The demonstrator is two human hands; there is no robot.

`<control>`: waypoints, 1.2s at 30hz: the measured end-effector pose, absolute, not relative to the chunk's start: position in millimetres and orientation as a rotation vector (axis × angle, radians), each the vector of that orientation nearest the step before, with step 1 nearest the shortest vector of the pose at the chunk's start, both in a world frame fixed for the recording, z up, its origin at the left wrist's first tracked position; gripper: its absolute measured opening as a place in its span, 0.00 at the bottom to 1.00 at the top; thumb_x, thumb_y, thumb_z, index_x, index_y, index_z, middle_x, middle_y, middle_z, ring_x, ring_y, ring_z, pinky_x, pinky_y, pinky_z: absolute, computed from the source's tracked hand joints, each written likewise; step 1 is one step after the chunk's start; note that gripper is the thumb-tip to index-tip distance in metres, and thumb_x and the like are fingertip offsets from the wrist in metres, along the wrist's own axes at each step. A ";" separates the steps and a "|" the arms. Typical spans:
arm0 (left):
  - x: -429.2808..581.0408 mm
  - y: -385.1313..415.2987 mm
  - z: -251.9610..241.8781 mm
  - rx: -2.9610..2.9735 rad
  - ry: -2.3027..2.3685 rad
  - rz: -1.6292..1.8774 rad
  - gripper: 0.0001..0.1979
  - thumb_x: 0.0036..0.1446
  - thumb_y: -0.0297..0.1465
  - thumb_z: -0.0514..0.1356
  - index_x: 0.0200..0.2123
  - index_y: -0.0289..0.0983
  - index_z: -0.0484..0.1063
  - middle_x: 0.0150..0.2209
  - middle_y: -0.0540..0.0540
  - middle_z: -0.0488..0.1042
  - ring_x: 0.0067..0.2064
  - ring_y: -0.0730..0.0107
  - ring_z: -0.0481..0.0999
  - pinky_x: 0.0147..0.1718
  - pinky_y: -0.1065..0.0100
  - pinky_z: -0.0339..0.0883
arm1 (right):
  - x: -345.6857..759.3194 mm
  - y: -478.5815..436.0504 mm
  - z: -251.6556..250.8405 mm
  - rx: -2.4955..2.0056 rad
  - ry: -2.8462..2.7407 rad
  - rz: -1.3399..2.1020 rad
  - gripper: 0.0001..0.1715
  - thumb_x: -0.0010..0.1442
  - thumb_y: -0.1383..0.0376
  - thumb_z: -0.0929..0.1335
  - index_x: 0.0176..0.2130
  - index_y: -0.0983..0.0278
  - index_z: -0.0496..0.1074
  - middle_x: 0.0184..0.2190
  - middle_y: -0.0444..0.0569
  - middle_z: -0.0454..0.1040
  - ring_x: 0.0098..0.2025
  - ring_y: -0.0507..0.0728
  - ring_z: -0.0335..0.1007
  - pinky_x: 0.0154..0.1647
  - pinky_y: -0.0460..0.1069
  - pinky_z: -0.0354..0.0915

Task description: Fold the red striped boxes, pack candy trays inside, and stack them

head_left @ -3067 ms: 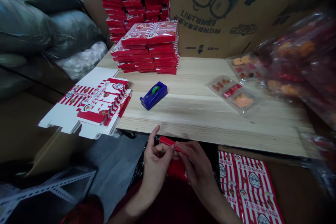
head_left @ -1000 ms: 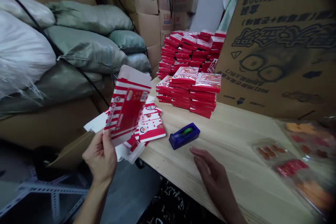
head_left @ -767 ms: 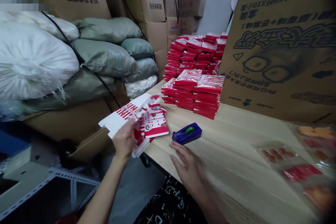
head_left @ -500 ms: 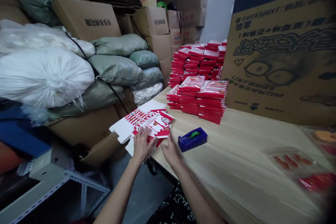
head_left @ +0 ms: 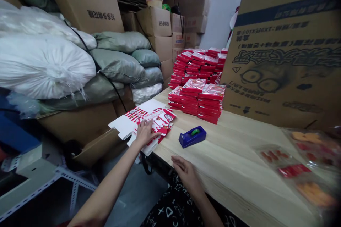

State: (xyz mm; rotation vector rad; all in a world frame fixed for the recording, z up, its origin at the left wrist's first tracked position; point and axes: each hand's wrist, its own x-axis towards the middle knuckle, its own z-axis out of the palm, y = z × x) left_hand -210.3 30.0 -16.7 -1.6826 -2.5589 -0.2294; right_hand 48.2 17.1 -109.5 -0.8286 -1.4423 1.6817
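My left hand [head_left: 145, 134] rests on a loose pile of flat red-and-white printed cartons [head_left: 162, 118] at the table's near-left corner. Its fingers are spread over the printed face of the top ones. White unprinted sides and cut flaps stick out beneath, towards the left. By the front edge of the table, my right hand [head_left: 185, 172] is held with its fingers loosely stretched and nothing visible in them. A blue tape dispenser [head_left: 183, 142] with a green roll core stands between that hand and the stacked packs.
Red-and-white packed boxes [head_left: 210, 108] are stacked at the table's back. A large brown carton [head_left: 269, 106] stands behind on the right. Clear bags with orange and red pieces [head_left: 277, 156] lie on the right. Sacks [head_left: 114, 64] are piled left.
My right hand has left the cartons and drawn back towards me, to the table's front edge. My left hand stays on the cartons. The view has shifted a little to the right.
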 end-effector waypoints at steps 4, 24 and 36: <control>-220.3 40.4 -27.0 -1.645 -2.675 -0.281 0.66 0.48 0.65 0.62 0.75 0.29 0.41 0.75 0.24 0.46 0.76 0.32 0.43 0.69 0.43 0.44 | 53.9 11.5 -96.6 -0.811 -1.471 1.748 0.30 0.53 0.45 0.76 0.45 0.63 0.82 0.48 0.60 0.84 0.53 0.69 0.81 0.62 0.65 0.70; -248.5 141.3 -3.6 -1.932 -2.703 -0.123 0.57 0.55 0.61 0.59 0.75 0.31 0.44 0.71 0.23 0.57 0.71 0.32 0.59 0.63 0.45 0.59 | 33.8 24.0 -99.7 -0.890 -1.414 1.790 0.28 0.55 0.42 0.75 0.42 0.61 0.84 0.46 0.57 0.84 0.51 0.69 0.81 0.59 0.64 0.72; -222.3 119.4 11.3 -1.964 -2.547 0.019 0.49 0.51 0.57 0.66 0.67 0.34 0.61 0.52 0.28 0.79 0.55 0.35 0.78 0.52 0.51 0.69 | 51.4 9.1 -104.6 -0.866 -1.396 1.783 0.30 0.54 0.40 0.75 0.43 0.60 0.84 0.43 0.57 0.85 0.49 0.71 0.81 0.58 0.67 0.71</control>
